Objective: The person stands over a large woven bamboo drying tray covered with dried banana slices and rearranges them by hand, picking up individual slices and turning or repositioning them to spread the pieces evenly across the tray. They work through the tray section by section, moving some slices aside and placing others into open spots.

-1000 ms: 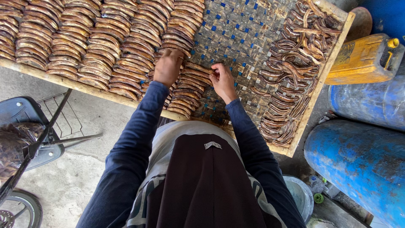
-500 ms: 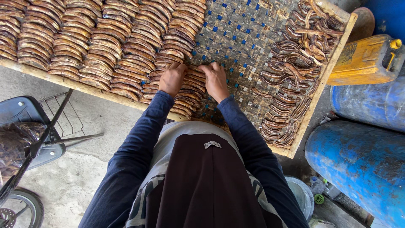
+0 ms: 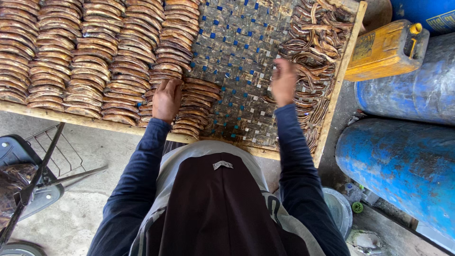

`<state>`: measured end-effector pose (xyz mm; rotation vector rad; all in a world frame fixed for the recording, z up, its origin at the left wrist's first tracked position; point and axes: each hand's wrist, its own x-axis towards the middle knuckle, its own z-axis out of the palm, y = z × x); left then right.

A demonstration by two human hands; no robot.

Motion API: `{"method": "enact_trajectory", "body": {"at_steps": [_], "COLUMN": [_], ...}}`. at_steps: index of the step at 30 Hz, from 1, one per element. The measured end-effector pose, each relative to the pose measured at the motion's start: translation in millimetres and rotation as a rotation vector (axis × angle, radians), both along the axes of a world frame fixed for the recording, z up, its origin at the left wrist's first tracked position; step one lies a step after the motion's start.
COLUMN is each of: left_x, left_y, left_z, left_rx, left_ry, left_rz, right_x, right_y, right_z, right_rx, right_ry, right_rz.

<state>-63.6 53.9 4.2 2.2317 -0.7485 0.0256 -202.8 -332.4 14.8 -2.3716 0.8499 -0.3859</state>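
Evidently laying-out work, mid-row. Left hand (image 3: 167, 98) rests flat, fingers loosely spread, on the near end of the shortest row of brown dried strips (image 3: 187, 106), pressing or steadying the last pieces rather than gripping any. Right hand (image 3: 284, 81) is raised and blurred over the loose heap of curled dark strips (image 3: 315, 57) just beyond it; cannot tell whether it is closed on a strip or empty. Between the two hands lies the bare part of the woven drying tray (image 3: 237, 71), dark mat with blue flecks, wooden frame at the near edge. Further left of the left hand, full overlapping rows run away to the tray's end. Right of the right hand, off the tray: yellow jerrycan (image 3: 386, 50), blue drums (image 3: 403, 161). Judgement: the step is fetching a piece from the heap; next it wants carrying across and lapping neatly onto the row under the left hand.
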Motion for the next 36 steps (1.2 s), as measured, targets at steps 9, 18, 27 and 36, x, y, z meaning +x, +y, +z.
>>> {"method": "enact_trajectory", "body": {"at_steps": [9,18,27,36], "left_x": [-33,-46,-46,-18], "left_y": [0,8,-30,-113], "left_z": [15,35,61,121], "left_rx": [0.006,-0.031,-0.067,-0.272], "left_ry": [0.009,0.028,0.254,0.488], "left_rz": [-0.099,-0.038,-0.262,-0.537], "right_x": [-17,-21,-24,62], "right_y": [-68,-71,-86,79], "right_z": [27,7,113,160], "right_rx": [-0.338,-0.544,0.237,0.649], "right_ry": [0.52,0.458,-0.099,-0.028], "right_rz": [0.06,0.07,0.14,0.538]}}
